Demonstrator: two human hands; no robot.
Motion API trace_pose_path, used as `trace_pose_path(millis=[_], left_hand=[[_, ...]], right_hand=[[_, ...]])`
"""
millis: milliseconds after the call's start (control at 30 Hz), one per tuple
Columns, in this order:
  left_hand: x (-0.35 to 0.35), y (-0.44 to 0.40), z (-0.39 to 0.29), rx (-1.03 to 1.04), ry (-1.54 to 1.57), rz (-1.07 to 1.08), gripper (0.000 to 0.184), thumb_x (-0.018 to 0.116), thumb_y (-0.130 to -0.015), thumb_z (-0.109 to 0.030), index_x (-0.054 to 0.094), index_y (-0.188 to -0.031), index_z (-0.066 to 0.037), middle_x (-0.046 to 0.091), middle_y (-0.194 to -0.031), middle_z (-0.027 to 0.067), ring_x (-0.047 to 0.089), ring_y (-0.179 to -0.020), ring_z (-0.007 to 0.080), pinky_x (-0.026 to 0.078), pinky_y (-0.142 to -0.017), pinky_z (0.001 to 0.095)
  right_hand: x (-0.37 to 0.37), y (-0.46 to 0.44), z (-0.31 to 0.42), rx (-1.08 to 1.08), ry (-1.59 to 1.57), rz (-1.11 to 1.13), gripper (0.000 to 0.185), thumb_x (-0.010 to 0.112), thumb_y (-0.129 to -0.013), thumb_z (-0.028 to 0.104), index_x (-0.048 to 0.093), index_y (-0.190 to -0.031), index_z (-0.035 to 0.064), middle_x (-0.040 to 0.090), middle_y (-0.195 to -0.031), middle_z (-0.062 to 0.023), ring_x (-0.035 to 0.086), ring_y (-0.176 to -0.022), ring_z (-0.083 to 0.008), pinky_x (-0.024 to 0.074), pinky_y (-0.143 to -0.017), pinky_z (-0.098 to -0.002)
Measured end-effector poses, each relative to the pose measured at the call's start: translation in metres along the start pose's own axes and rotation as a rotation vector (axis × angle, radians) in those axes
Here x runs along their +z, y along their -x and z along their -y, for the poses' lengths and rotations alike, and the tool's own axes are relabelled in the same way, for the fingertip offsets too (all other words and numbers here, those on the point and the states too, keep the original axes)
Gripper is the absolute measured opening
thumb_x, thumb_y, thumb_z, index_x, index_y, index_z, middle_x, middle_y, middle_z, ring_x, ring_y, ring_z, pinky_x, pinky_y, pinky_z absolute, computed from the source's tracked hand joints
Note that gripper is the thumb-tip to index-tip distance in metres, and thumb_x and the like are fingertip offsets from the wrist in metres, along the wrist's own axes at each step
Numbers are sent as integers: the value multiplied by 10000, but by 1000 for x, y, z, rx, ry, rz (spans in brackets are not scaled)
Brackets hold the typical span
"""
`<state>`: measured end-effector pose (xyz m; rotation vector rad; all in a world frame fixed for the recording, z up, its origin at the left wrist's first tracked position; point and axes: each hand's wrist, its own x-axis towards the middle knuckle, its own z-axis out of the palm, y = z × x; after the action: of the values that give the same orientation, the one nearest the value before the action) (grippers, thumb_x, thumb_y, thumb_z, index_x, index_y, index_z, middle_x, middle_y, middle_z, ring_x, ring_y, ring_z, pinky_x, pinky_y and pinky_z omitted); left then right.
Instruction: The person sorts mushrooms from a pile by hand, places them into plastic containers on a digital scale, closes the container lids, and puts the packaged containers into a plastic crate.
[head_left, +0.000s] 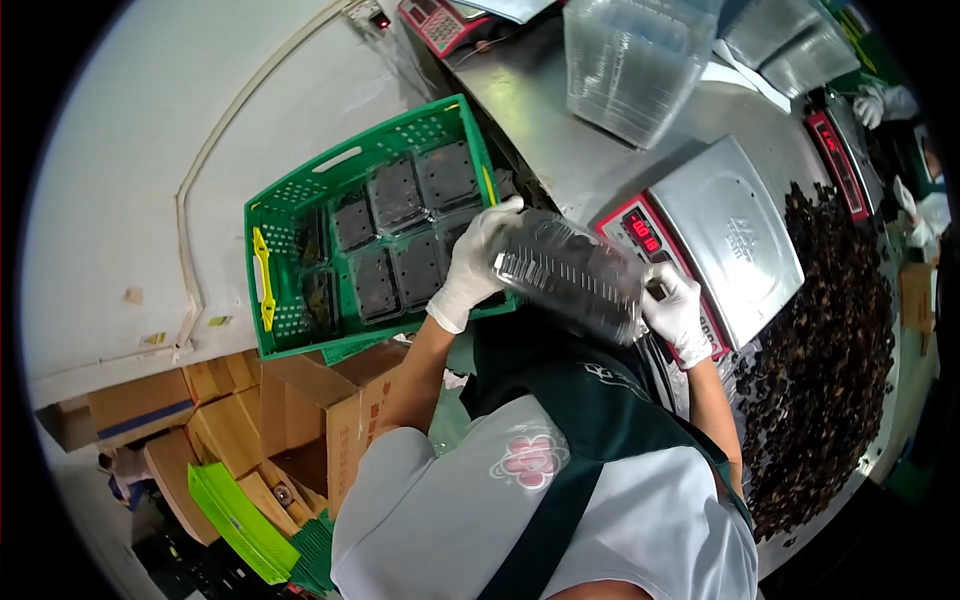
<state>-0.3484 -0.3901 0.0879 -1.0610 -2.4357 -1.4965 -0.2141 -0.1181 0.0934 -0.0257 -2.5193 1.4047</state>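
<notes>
Both my hands wear white gloves and hold a clear plastic box in front of my apron. My left hand grips its left end, close to the green crate's corner. At the other end, my right hand has its fingers closed on the edge, beside the scale. Dark material shows through the box's walls; whether its lid is fully closed I cannot tell. The green crate holds several similar boxes with dark contents. A red-framed scale has a bare metal pan and a lit red display.
A large heap of dark brown flaky pieces spreads across the metal table at right. Stacked clear containers stand behind the scale. Another person's gloved hand is near a second scale. Cardboard boxes lie lower left.
</notes>
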Motion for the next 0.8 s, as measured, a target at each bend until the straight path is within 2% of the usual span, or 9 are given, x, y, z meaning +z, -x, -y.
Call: trace_pose_path(millis=[33, 67, 133, 233, 367, 467, 500, 733, 800], left_hand=[[-3, 9, -6, -315, 30, 82, 434, 781, -737, -227, 587, -1071, -30, 610, -1179, 123, 602, -1072, 293, 481, -922, 352], [-17, 12, -6, -237, -96, 228, 428, 808, -721, -310, 607, -966, -21, 615, -1123, 105, 615, -1007, 284, 496, -854, 363], [-21, 19, -11, -360, -205, 151, 432, 811, -711, -360, 604, -865, -13, 609, -1032, 108, 616, -930, 301, 498, -783, 374], [-29, 29, -10, -267, -133, 59, 448, 772, -759, -356, 623, -950, 21, 589, -977, 108, 594, -902, 266, 473, -791, 354], [-48, 25, -19, -234, -99, -61, 487, 807, -706, -409, 600, -871, -1, 579, -941, 104, 581, -816, 287, 492, -723, 352], [-60, 21, -26, -270, -103, -37, 492, 811, -702, -406, 605, -887, 1, 582, -944, 102, 585, -825, 286, 493, -734, 355], [-63, 21, -23, -306, -69, -19, 528, 808, -706, -414, 631, -947, 21, 587, -989, 110, 565, -879, 256, 456, -797, 326], [-76, 17, -14, -301, -58, -24, 535, 797, -723, -406, 620, -972, 32, 582, -979, 107, 552, -871, 260, 452, -795, 324], [-79, 17, -11, -369, -24, -2, 540, 791, -733, -402, 617, -989, 41, 581, -974, 114, 551, -887, 247, 443, -813, 313]], right_hand=[[2, -3, 6, 86, -80, 88, 118, 681, -751, -26, 576, -789, 14, 634, -771, -38, 614, -672, -76, 516, -658, -244], [6, -2, 5, 194, -205, 155, 121, 667, -772, -38, 563, -793, 20, 602, -750, -5, 584, -694, -53, 499, -674, -229], [16, -9, 8, 360, -513, 133, 128, 645, -795, -55, 554, -806, 34, 589, -756, 11, 560, -713, -49, 480, -680, -219], [21, -17, 14, 354, -626, 182, 149, 637, -803, -73, 543, -814, 42, 587, -774, 15, 548, -729, -53, 467, -682, -217], [28, -20, 29, 381, -577, 215, 148, 642, -812, -69, 546, -828, 42, 603, -787, 3, 558, -732, -53, 469, -679, -212], [34, -26, 36, 376, -653, 206, 140, 639, -820, -67, 548, -840, 38, 624, -805, -9, 582, -753, -59, 474, -683, -208], [36, -28, 38, 382, -676, 200, 137, 638, -824, -65, 548, -843, 37, 631, -810, -15, 591, -761, -63, 478, -689, -208], [43, -38, 50, 408, -747, 204, 138, 643, -830, -63, 550, -858, 36, 638, -795, -24, 601, -745, -76, 479, -701, -213], [46, -40, 51, 404, -740, 209, 141, 647, -829, -61, 548, -860, 35, 641, -795, -27, 601, -741, -79, 480, -699, -216]])
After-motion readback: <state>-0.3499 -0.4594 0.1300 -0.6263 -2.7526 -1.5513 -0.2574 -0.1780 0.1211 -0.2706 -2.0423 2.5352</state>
